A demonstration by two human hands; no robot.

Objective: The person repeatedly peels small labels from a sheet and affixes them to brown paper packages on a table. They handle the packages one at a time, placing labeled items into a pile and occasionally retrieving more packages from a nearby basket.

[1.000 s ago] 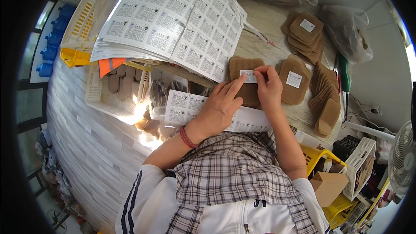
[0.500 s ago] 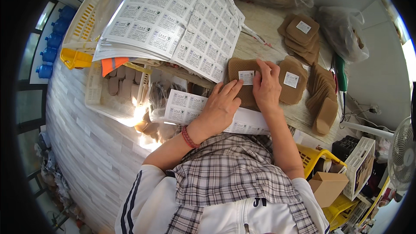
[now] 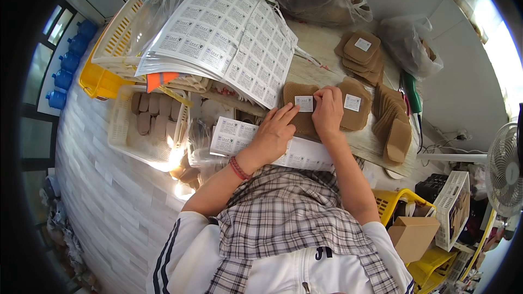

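A brown textured pad [image 3: 297, 121] lies on the table in front of me, with a small white printed label [image 3: 303, 103] on it. My left hand [image 3: 275, 135] is open, its fingers stretched out and their tips at the label's left edge. Over the pad's right side, my right hand [image 3: 328, 113] is closed, with fingers bent together beside the label; what they hold, if anything, is hidden. Under my left wrist and between my forearms runs a strip of white labels [image 3: 234, 135]. Another labelled brown pad [image 3: 355, 110] sits just right of my right hand.
A thick stack of label sheets [image 3: 212, 22] rests at the far left, over baskets. Brown pads stand in a labelled pile [image 3: 362, 49] and a fanned row [image 3: 391, 114] on the right. A green-handled tool [image 3: 411, 92], plastic bags [image 3: 411, 43] and a fan [image 3: 505, 174] are beyond.
My right hand's fingers have drawn in and closed, lifting off the label's right edge. My left hand keeps its place beside the label. The whole view has shifted slightly.
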